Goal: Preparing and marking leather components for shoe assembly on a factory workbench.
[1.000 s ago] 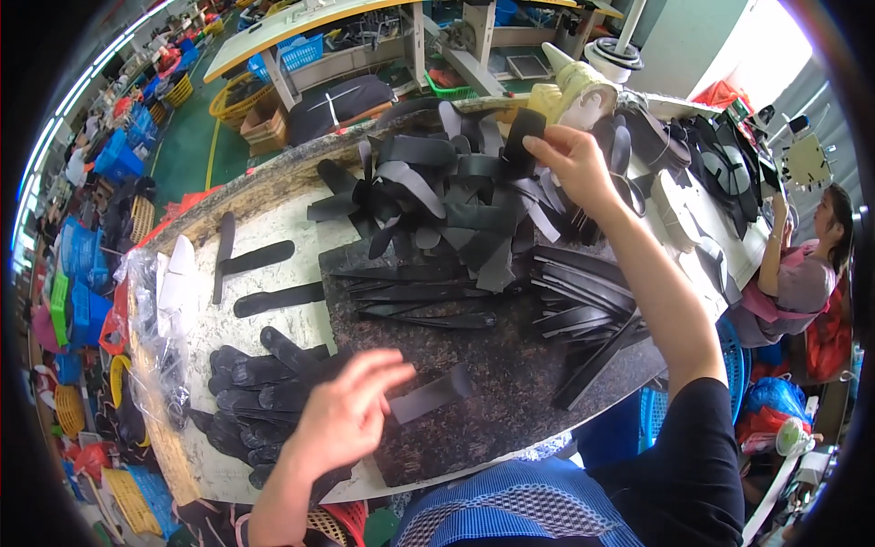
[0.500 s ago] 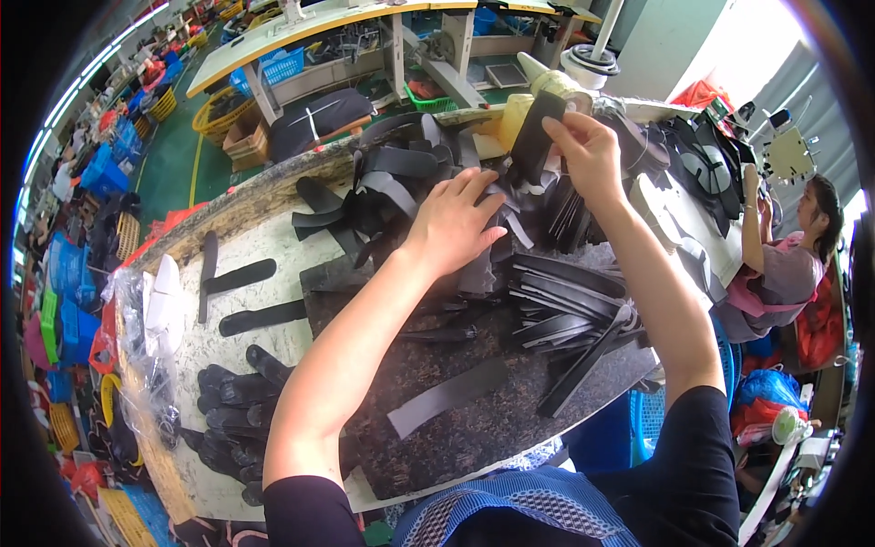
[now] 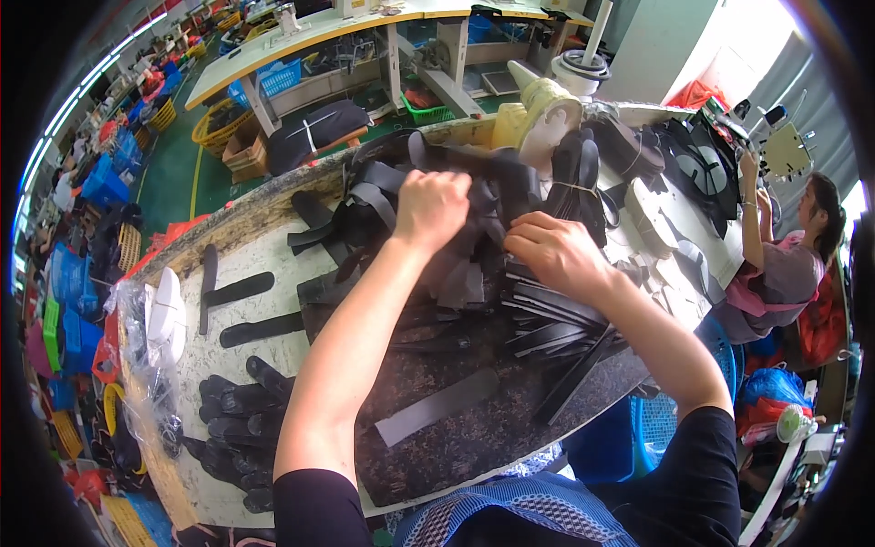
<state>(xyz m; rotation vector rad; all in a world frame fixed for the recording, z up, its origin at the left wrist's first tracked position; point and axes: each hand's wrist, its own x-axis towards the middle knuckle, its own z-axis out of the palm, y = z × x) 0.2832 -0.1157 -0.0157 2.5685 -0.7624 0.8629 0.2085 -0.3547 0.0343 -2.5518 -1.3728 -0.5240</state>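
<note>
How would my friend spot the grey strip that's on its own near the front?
Find the big white-topped table, then the dark speckled slab on it. On the slab's near part lies one flat grey strip, slanting up to the right. Unlike the fanned bunch of strips beyond it, it lies singly, touching no other.

The person wears black sleeves (image 3: 688, 479) to the elbows and a blue, lattice-patterned apron (image 3: 547, 500).

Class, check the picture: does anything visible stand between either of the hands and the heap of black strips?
Nothing visible does. The left hand is over the heap of black strips, and the right hand is at its right side. Exact contact is hard to make out.
</note>
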